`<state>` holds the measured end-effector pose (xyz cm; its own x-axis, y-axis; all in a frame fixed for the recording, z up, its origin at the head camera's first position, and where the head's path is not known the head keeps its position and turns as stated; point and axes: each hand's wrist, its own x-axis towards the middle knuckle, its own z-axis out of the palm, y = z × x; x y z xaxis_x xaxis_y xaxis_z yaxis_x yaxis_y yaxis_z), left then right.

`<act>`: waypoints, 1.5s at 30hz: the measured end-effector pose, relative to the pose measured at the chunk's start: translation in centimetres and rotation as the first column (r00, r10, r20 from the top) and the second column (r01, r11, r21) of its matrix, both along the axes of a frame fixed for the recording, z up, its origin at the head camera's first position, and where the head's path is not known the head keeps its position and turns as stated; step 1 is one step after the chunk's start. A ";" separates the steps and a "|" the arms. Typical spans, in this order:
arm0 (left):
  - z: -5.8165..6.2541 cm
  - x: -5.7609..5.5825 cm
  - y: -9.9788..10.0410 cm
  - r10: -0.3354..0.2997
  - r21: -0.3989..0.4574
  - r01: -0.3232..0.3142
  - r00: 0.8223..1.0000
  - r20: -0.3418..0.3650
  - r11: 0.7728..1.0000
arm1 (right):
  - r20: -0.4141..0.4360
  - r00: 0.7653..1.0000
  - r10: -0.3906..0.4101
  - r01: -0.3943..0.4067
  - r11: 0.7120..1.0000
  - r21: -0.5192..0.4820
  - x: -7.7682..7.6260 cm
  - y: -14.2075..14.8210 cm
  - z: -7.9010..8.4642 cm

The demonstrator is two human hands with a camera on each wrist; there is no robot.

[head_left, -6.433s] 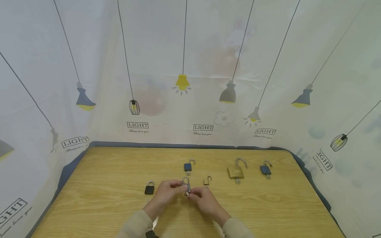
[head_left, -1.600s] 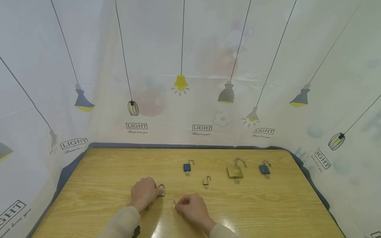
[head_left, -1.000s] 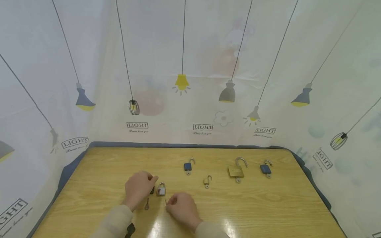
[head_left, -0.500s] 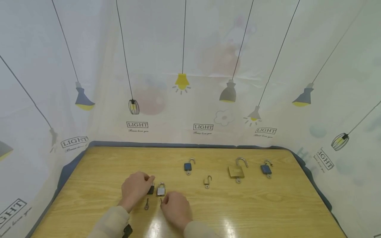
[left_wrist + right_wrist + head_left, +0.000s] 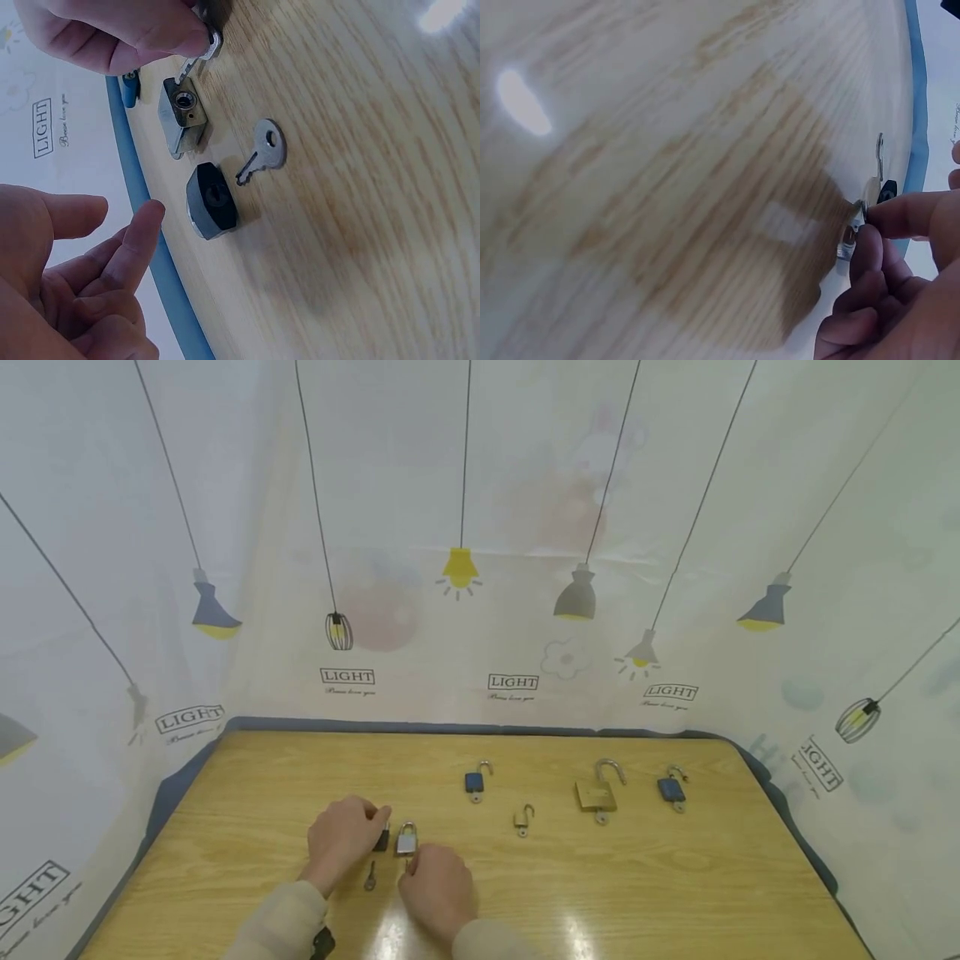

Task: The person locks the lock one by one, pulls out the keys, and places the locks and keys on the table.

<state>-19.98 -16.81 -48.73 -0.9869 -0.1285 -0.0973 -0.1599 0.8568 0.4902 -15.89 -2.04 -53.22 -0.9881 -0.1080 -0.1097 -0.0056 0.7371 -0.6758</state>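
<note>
My right hand [image 5: 438, 889] pinches a small silver key [image 5: 185, 70] by its head, with the blade close to the keyhole end of a silver padlock [image 5: 406, 845]. That padlock lies on the table with its shackle closed. Left of it lies a black padlock [image 5: 212, 202], its keyhole facing me. My left hand [image 5: 339, 839] hovers beside the black padlock with loosely bent fingers and holds nothing; in the left wrist view its fingertips are apart from the lock. A second key [image 5: 268, 146] lies flat on the wood in front of the black padlock.
Farther back on the wooden table [image 5: 675, 885] lie open padlocks with keys in them: a blue one [image 5: 474, 782], a small brass one [image 5: 521, 820], a large brass one [image 5: 596, 797] and another blue one [image 5: 671, 790]. A lamp-print cloth [image 5: 420, 702] surrounds the table's far sides.
Both hands held the silver padlock and its key earlier. The padlock now lies beside the black one, released by my left hand. My right hand has moved left with the key.
</note>
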 end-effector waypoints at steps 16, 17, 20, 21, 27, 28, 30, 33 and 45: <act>-0.1 0.0 -0.2 -0.003 0.021 0.003 1.000 0.008 1.000 | -0.006 1.000 0.027 -0.027 0.995 0.095 -0.4 0.0 0.7; -0.1 0.0 -0.2 -0.004 0.021 0.004 1.000 0.008 1.000 | -0.008 1.000 0.025 -0.024 0.995 0.100 -0.4 -0.1 0.7; -0.2 0.0 -0.2 -0.006 0.024 0.006 1.000 0.010 1.000 | -0.010 1.000 0.016 -0.015 0.993 0.114 -0.4 -0.1 0.6; -0.2 -0.1 -0.2 -0.007 0.024 0.006 1.000 0.009 1.000 | -0.012 1.000 0.014 -0.013 0.993 0.115 -0.4 -0.1 0.5; -0.2 -0.1 -0.1 -0.008 0.023 0.008 1.000 0.008 1.000 | -0.035 0.999 0.017 -0.014 0.995 0.100 -0.4 0.1 0.4; -0.3 -0.1 0.0 -0.009 0.023 0.009 1.000 0.007 1.000 | -0.041 0.999 0.018 -0.014 0.995 0.099 -0.4 0.2 0.4; -0.3 -0.1 0.1 -0.013 0.025 0.012 1.000 0.005 1.000 | -0.053 0.998 0.020 -0.015 0.997 0.081 -0.4 0.4 0.4; -0.3 0.0 0.5 -0.029 0.030 0.029 1.000 -0.006 0.999 | -0.088 0.996 0.035 -0.029 0.998 0.063 -0.5 1.2 0.4; 0.4 -0.7 3.6 -0.113 0.015 0.113 0.993 -0.046 0.993 | -0.110 0.993 0.038 -0.030 0.997 0.076 -1.4 8.0 1.7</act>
<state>-20.66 -13.26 -48.37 -0.9984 -0.0146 -0.0538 -0.0400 0.8594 0.5098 -17.33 5.98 -51.52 -0.9905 -0.1374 -0.0080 -0.1037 0.7833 -0.6129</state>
